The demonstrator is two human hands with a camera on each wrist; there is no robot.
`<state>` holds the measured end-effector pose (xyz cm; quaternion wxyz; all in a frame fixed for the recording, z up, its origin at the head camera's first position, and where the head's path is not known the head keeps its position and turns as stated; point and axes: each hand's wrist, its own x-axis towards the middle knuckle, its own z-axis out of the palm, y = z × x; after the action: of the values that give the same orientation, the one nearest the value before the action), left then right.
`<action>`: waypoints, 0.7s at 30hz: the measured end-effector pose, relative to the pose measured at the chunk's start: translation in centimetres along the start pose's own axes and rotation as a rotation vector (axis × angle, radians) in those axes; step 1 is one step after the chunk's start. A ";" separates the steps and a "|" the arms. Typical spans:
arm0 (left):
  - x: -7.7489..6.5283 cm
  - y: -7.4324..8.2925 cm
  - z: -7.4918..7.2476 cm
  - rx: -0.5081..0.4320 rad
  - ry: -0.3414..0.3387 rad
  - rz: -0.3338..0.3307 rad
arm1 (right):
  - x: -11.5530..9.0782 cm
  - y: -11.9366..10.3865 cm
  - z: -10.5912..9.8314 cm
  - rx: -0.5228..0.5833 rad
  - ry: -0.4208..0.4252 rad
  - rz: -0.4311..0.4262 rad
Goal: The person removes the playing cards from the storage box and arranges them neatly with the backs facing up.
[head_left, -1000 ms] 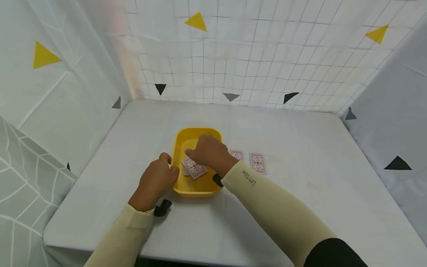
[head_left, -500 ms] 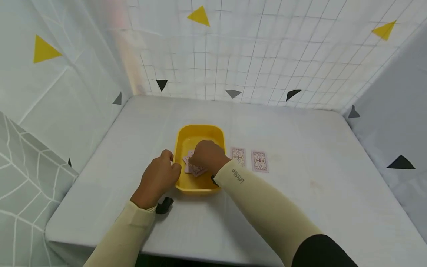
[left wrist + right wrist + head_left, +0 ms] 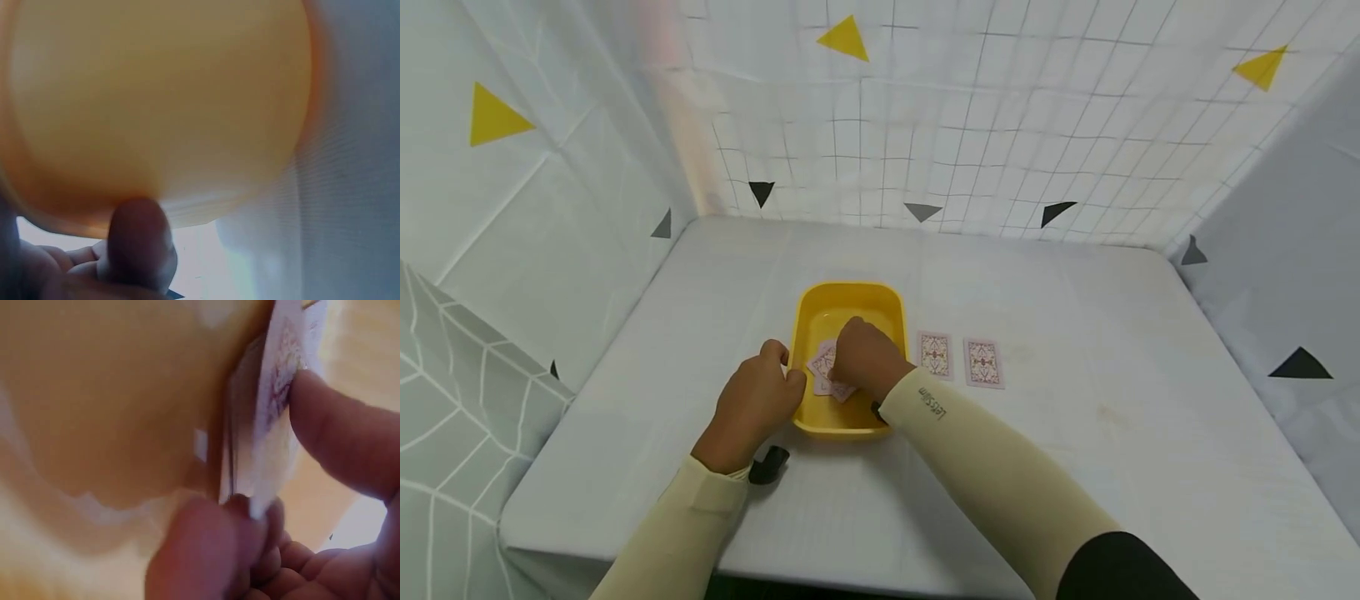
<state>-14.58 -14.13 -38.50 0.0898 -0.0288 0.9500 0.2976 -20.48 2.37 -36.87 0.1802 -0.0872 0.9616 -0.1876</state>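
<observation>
A yellow plastic tray (image 3: 847,432) stands on the white-covered table, with a small fanned pile of playing cards (image 3: 822,367) face down inside. My left hand (image 3: 756,410) grips the tray's left rim; in the left wrist view its thumb (image 3: 140,240) presses against the tray wall. Inside the tray, my right hand (image 3: 867,360) is down at the pile's right side. The right wrist view shows it pinching a playing card (image 3: 278,394), thumb on the patterned back and fingers at the edge, the card angled slightly off the stack. In the head view this hand hides part of the pile.
Two more playing cards lie face down on the table right of the tray, a nearer card (image 3: 935,356) and a farther card (image 3: 983,362). White sheets with triangle markers (image 3: 922,212) wall in the table's back and sides.
My right hand has come down onto the pile in the tray and shifted some of its cards. My left hand keeps its grip on the rim. The head view has tilted slightly.
</observation>
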 end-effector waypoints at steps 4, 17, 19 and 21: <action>0.0 0.0 0.1 -0.002 -0.002 0.001 | 0.2 0.1 -0.3 -0.017 -0.008 -0.011; 0.1 0.2 0.1 0.007 -0.005 -0.015 | 0.4 0.2 -2.3 0.122 -0.098 0.081; 0.0 0.3 0.0 0.011 -0.008 -0.023 | 0.2 0.3 -2.8 0.138 -0.093 0.086; 0.0 0.4 -0.1 0.013 -0.013 -0.032 | -0.2 0.4 -3.3 0.197 -0.080 0.093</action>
<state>-14.64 -13.86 -38.20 0.1007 -0.0415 0.9507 0.2903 -21.57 3.88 -34.11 0.2346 -0.0318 0.9336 -0.2690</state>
